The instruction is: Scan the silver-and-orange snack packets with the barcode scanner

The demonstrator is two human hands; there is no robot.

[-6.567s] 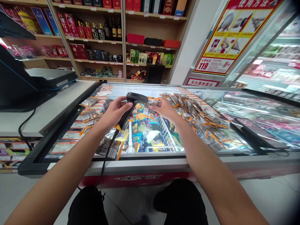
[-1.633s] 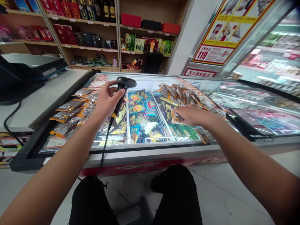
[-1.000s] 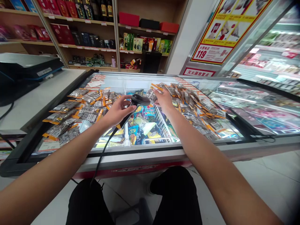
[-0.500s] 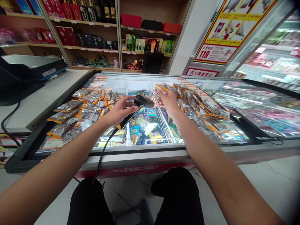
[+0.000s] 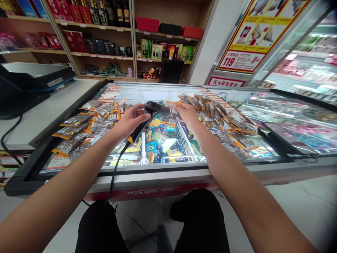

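My left hand (image 5: 133, 119) is wrapped round the handle of a black barcode scanner (image 5: 157, 107), whose cable hangs down over the freezer's front edge. In my right hand (image 5: 186, 113) is a small clear snack packet (image 5: 173, 113) with orange ends, pinched near its top, right in front of the scanner's head. Part of the packet hides behind the scanner and my fingers. Under both hands lies the glass top of a chest freezer (image 5: 155, 90). Similar packets form a left pile (image 5: 98, 123) and a right pile (image 5: 223, 119) on the glass.
Bagged frozen goods (image 5: 164, 142) and a white wire basket (image 5: 184, 138) show through the glass. A counter (image 5: 60, 102) with a dark device stands at left. Shelves (image 5: 105, 54) with bottles and boxes line the back. A fire-safety poster (image 5: 242, 63) hangs at right.
The packet in my right hand has moved slightly left and down, now hanging more upright before the scanner. My left hand has raised the scanner a little and shifted it left.
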